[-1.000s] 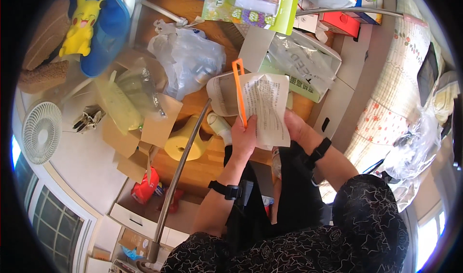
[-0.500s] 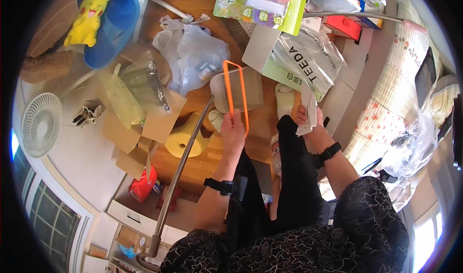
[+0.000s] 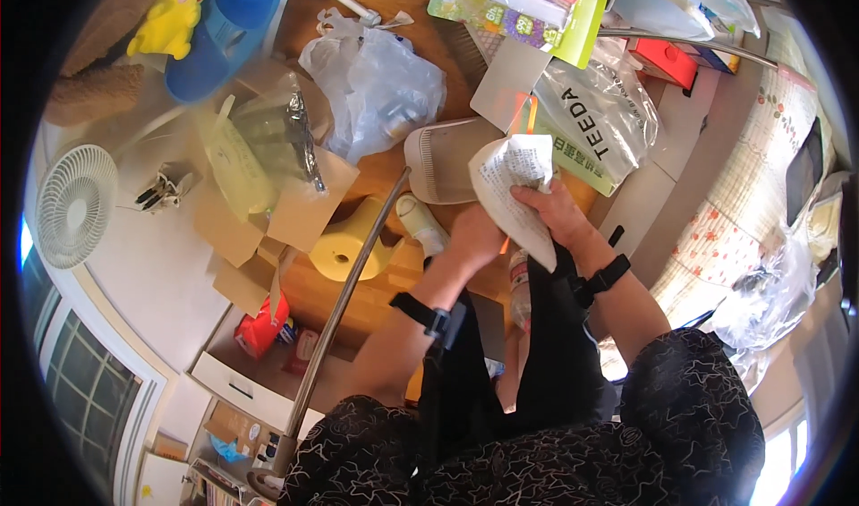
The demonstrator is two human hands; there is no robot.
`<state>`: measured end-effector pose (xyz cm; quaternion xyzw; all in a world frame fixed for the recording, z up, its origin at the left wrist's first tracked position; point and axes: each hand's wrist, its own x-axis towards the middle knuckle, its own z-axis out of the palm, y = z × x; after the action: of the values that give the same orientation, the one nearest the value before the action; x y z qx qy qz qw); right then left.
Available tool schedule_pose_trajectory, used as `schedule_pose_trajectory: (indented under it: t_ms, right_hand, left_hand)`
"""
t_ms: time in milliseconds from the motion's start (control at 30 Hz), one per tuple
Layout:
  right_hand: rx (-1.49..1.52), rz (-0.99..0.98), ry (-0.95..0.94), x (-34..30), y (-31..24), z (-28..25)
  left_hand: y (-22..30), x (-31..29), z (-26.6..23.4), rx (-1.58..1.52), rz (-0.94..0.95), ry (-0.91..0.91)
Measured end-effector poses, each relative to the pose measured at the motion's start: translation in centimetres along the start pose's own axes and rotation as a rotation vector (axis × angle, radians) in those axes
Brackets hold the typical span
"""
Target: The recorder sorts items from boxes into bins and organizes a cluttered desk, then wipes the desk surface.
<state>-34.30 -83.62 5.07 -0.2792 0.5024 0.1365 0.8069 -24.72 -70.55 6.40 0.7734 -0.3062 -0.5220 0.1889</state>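
My right hand [image 3: 557,215] pinches a folded, printed white paper [image 3: 512,188], thumb on top, in front of my knees. My left hand [image 3: 479,233] is beside the paper's left edge, its fingers partly hidden behind it. It grips a thin orange rectangular frame [image 3: 533,112], mostly covered by the paper; one end shows above and a bit of orange below. Beyond the hands stands a pale ribbed plastic bin [image 3: 438,161]. A clear plastic bag with dark lettering [image 3: 595,112] lies past the paper, over a green-and-white carton [image 3: 568,161].
A metal pole [image 3: 353,282] slants up on the left, close to my left forearm. Near it are a yellow roll-shaped stool [image 3: 349,245] and an opened cardboard box [image 3: 309,211]. A white plastic bag [image 3: 380,85] lies farther off. A bed with a floral quilt [image 3: 716,211] is at right.
Both hands have come together: my left hand moved right with the orange frame, and my right hand brought the paper left, turned its printed side up and over the frame.
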Motion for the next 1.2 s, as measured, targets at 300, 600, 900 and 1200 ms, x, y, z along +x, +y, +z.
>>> schedule_pose_trajectory:
  t_ms: [300, 600, 900, 1200]
  right_hand:
    - [-0.183, 0.086, 0.111, -0.8, 1.6, -2.7]
    - [0.054, 0.067, 0.005, -2.6, 2.2, -3.0]
    - [0.208, -0.164, -0.446, -3.2, -2.1, 6.3]
    - [-0.625, -0.5, -0.011, 12.9, -3.5, 11.1]
  left_hand:
    - [-15.7, 14.0, -13.1, 0.299, -0.358, 0.397]
    - [-26.9, 21.9, -16.5, 0.361, -0.092, 0.517]
    - [-16.2, 10.0, -3.5, 0.373, 0.331, -0.031]
    - [-19.6, 3.7, -1.2, 0.163, 0.133, -0.259]
